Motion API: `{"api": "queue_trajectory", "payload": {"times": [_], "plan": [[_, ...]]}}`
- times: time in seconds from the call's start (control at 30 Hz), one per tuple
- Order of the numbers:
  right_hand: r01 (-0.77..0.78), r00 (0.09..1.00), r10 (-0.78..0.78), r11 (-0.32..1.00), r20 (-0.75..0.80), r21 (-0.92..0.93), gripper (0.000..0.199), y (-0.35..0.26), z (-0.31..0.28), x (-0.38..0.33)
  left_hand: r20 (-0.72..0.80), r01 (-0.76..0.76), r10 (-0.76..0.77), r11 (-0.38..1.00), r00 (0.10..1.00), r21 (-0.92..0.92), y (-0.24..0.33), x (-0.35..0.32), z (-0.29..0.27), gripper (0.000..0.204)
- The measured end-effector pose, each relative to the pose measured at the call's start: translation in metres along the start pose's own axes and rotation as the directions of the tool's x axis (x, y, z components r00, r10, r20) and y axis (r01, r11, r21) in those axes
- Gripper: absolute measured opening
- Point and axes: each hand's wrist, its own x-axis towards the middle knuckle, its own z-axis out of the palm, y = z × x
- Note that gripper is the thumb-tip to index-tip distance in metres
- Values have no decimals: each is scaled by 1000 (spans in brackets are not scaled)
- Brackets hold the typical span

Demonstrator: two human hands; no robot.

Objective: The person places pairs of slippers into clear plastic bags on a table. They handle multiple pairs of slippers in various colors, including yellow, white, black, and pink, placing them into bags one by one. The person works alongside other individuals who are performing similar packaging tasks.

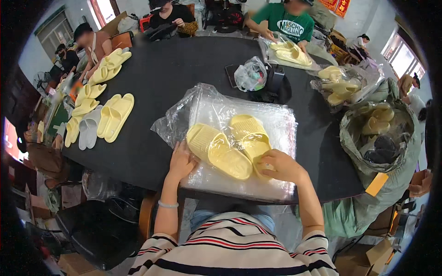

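Note:
Two yellow slippers lie on a thick stack of clear plastic bags [221, 184] in front of me. The left slipper [207, 142] tilts toward the lower right, its heel near the right slipper [252, 133]. A loose clear bag [177, 115] spreads crumpled at the upper left of the stack, and shiny film shows over the slippers. My left hand [183, 161] rests at the left slipper's outer side, fingers stretched along the film. My right hand [282, 165] has its fingers bent around the heel of the right slipper; part of the fingertips is hidden.
Yellow pairs and a grey pair [90, 128] stand at the table's left. A crumpled bag [250, 74] and a dark box [275, 78] lie beyond the stack. Bagged slippers [340, 85] and a big green sack [410, 133] are at the right. Opposite, a person [290, 23] handles slippers.

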Motion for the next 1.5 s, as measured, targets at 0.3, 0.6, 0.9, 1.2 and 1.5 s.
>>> {"api": "queue_trajectory", "payload": {"times": [0.3, 0.6, 0.9, 1.2, 1.5], "plan": [[58, 964, -104, 980, -245, -188, 69, 7, 61, 51, 20, 18, -20, 997, 1000, 68, -15, 0, 5, 60], [-131, 973, 47, 920, -228, -369, 63, -1, 62, 114, 21, -100, 99, 994, 995, 49, -8, 5, -1, 47], [200, 834, 32, 913, -551, 355, 56, 20, 68, 147, -89, -174, 168, 982, 982, -71, 6, 6, -6, 48], [-249, 929, 281, 956, -242, 155, 67, 23, -52, 12, 65, -148, 142, 982, 988, 117, -4, 2, -5, 54], [-221, 901, 328, 911, -285, 349, 60, 55, -22, -48, -87, -38, 46, 995, 995, 88, 23, 9, -32, 59]]}}
